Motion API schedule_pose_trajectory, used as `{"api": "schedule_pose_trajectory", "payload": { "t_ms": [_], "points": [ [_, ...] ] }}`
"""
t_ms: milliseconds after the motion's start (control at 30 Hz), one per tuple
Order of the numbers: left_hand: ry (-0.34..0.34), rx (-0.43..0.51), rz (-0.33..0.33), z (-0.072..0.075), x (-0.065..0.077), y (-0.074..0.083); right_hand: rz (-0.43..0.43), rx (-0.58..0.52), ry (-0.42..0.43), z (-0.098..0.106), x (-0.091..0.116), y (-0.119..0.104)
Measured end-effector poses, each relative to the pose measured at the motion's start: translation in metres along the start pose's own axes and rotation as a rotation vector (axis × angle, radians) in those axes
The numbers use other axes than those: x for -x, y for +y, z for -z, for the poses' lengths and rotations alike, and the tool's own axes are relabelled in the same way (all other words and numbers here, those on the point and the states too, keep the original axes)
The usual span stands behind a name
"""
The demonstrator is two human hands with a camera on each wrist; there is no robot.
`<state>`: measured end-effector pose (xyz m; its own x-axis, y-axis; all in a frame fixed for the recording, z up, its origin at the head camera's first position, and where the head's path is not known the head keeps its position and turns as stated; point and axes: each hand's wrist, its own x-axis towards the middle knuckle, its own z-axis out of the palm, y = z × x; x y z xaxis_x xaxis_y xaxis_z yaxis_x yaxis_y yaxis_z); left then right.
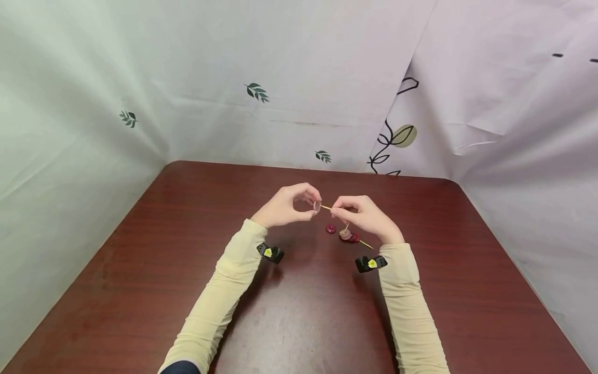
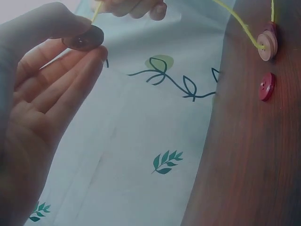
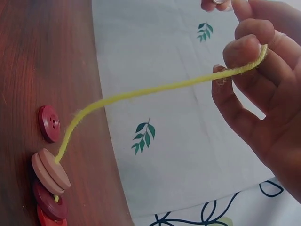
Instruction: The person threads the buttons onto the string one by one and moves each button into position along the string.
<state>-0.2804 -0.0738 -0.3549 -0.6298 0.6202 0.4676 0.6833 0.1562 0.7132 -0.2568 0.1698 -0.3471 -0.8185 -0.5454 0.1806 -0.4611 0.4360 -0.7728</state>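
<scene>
My left hand (image 1: pixel 284 206) pinches a round button (image 2: pixel 85 38) on edge between thumb and fingertips. It looks pale in the head view and dark against the light in the left wrist view. Opposite it, my right hand (image 1: pixel 366 214) pinches yellow yarn (image 3: pixel 155 89) close to its end, and the tip meets the button. Whether the yarn passes through a hole, I cannot tell. From the right hand the yarn drops to a stack of threaded buttons, pink ones (image 3: pixel 51 170) over dark red (image 3: pixel 49 200). A loose dark red button (image 1: pixel 330 228) lies beside them.
Everything lies on a reddish-brown wooden table (image 1: pixel 154 270). The yarn's other end (image 1: pixel 366 244) trails to the right of the stack. White cloth (image 1: pixel 299 62) with leaf prints hangs behind and at both sides.
</scene>
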Motion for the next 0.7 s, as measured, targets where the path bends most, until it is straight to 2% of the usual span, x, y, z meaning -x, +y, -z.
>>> {"api": "schedule_pose_trajectory", "payload": {
  "t_ms": [267,700],
  "points": [
    [0.004,0.043,-0.017,-0.0009,-0.0004,-0.0017,-0.019,-0.01,-0.039,-0.0018,-0.0002,0.0006],
    [-0.021,0.01,-0.01,-0.0024,-0.0007,0.0004,-0.019,-0.009,-0.046,-0.004,-0.0021,0.0023]
  ]
}}
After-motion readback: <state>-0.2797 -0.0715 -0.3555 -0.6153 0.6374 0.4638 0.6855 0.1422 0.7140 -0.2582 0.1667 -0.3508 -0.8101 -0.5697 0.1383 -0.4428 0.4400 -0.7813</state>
